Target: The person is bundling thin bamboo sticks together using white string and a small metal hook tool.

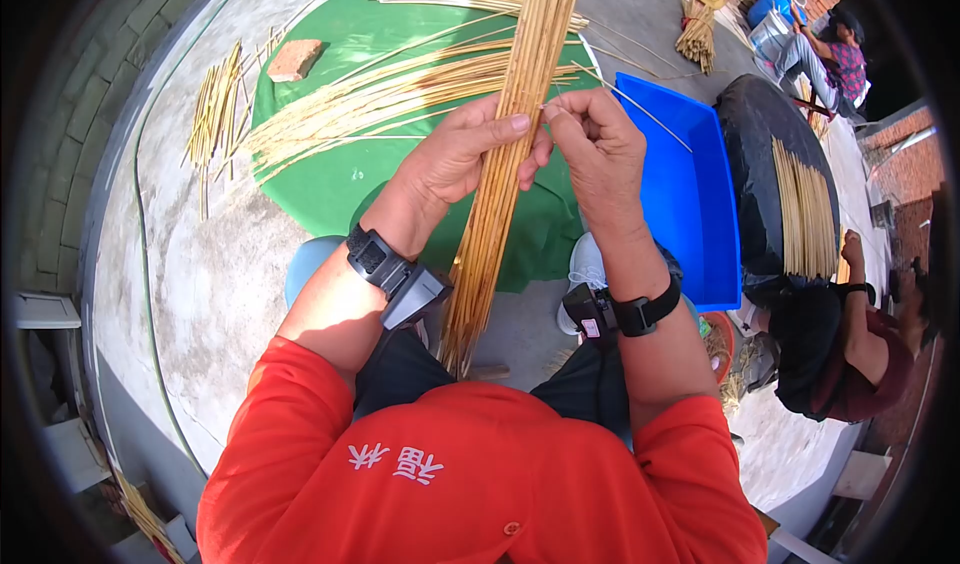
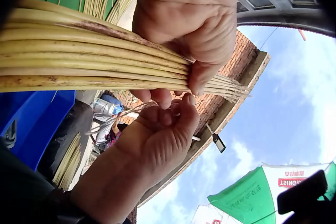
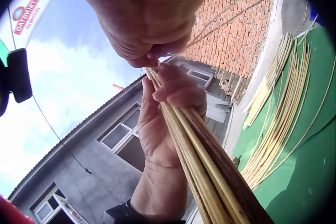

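Note:
A long bundle of yellow-brown plant stalks stands tilted in front of the red shirt, its lower end between the person's legs. The left hand grips it around the middle, thumb laid across the front. At the bundle's right edge the right hand pinches a thin strand between thumb and forefinger, its fingertips close to the left hand's. In the left wrist view the stalks lie side by side under the left thumb. The right hand partly hides the bundle's far end in the right wrist view.
Loose stalks lie on a green cloth, with a brick at its edge. To the right are a blue tray and a black-covered stand with stalks on it. Two other people sit at the right.

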A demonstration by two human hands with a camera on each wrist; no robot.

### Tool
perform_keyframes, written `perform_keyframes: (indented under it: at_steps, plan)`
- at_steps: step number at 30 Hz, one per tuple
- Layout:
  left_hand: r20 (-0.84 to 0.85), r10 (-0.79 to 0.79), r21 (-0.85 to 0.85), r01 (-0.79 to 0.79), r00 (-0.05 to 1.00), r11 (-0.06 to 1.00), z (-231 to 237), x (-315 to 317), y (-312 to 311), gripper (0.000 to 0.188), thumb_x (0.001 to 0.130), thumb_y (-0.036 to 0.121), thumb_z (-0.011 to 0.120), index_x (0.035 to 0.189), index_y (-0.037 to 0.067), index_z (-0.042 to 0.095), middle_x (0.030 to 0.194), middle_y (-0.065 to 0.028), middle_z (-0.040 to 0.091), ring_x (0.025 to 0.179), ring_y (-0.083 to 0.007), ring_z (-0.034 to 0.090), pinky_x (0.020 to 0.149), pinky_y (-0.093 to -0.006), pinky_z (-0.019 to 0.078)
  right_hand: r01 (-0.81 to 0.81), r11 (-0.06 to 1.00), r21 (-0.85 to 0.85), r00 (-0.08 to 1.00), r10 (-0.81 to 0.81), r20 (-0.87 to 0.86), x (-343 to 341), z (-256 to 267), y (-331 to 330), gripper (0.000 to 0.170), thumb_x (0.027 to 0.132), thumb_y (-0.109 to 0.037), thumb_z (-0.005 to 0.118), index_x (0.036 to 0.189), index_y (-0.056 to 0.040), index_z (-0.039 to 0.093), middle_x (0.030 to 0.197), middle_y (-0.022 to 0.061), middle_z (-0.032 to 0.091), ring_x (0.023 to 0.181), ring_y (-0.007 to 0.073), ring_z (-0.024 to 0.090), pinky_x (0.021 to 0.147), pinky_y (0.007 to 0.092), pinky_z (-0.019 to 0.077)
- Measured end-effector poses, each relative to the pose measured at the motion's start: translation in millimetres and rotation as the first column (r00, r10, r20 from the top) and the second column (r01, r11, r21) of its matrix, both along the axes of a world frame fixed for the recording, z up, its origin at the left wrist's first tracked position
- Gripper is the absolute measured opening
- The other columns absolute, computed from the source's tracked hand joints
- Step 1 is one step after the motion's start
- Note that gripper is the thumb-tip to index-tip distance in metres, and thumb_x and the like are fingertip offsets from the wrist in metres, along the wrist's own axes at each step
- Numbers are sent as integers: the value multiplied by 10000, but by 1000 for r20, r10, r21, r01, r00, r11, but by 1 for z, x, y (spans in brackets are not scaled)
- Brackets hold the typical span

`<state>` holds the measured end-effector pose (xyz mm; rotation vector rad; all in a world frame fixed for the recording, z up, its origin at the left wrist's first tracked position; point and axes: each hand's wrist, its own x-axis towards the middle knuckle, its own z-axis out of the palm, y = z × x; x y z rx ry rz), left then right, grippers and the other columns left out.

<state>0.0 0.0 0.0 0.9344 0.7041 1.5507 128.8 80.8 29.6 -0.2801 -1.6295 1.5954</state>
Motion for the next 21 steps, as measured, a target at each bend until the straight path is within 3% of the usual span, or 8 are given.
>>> perform_keyframes:
  at_steps: [12,14,21]
  plan:
    - [90,-38,19,37,995,999,-1,3,1,359,858,266,579,1077,-1,483,801,-113,578,645,-162,566,560,-291,495,19,1000,15,999,-19,32,2,-4,2,71,817,42,543,747,47,532,674,67,521,485,128,586,388,247,495]
    - [117,-27,-7,28,993,1000,1,5,0,330,855,224,565,1070,-13,483,794,-123,581,630,-166,568,547,-289,499,-23,998,-56,999,24,28,3,0,-1,70,818,41,543,749,46,530,640,64,516,470,128,579,380,249,492]
    - [75,0,-28,2,997,1000,4,7,0,313,848,179,547,1083,-17,481,795,-129,590,633,-160,574,545,-281,505,0,1000,-19,999,0,37,3,0,0,72,818,41,545,750,49,523,619,61,505,455,126,569,366,248,485]
